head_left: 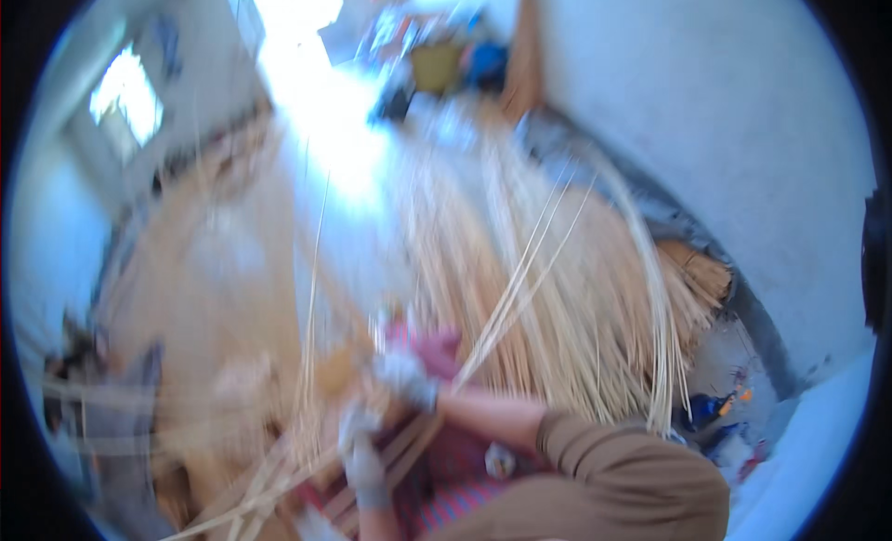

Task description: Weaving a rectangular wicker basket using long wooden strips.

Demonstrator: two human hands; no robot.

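My right hand [406,377], in a whitish glove, reaches in from the lower right at the end of a rolled brown sleeve. Just below it and to the left is my left hand [364,455], gloved too. Motion smears the fingers of both, so their grip cannot be made out. Long thin pale strips [251,493], like split cane or bamboo, run past my left hand to the lower left. More thin strips [506,304] rise to the upper right from beside my right wrist. Pink cloth [437,348] lies just beyond my right hand.
A broad spread of long pale strips [557,309] covers the floor to the right. A blurred tan heap [204,290] is at the left. A dark sheet [650,216] lines the wall's foot. Bright light enters by a doorway [297,30]; an olive container [437,67] stands at the back.
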